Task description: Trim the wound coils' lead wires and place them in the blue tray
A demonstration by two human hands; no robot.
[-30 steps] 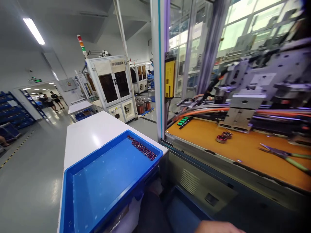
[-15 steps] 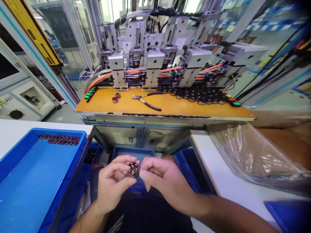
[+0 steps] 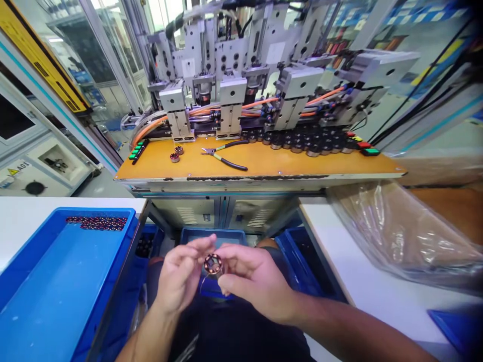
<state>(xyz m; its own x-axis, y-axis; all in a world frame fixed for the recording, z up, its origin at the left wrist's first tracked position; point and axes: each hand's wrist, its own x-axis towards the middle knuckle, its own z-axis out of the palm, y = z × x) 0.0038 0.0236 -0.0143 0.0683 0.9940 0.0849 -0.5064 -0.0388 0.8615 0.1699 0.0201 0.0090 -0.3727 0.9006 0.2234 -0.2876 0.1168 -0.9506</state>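
A small round motor stator [image 3: 213, 264] with copper windings is held in front of my lap, its wound face turned up. My right hand [image 3: 252, 276] grips it from the right, with the thumb at its lower side. A thin copper wire [image 3: 204, 282] hangs from its left edge. Beside it, my left hand [image 3: 181, 274] has its fingers apart and holds nothing; its fingertips are close to the stator, and I cannot tell if they touch it.
Pliers [image 3: 226, 155] and two more stators [image 3: 175, 154] lie on the orange machine bench [image 3: 264, 163], with several black-topped cylindrical parts [image 3: 313, 143] at right. A blue tray [image 3: 45, 281] of stators stands left. Clear plastic sheeting [image 3: 400, 231] covers part of the right table.
The stator has passed from my left hand to my right, and its face has turned more toward me. My left fingers have loosened and spread. The view has shifted slightly.
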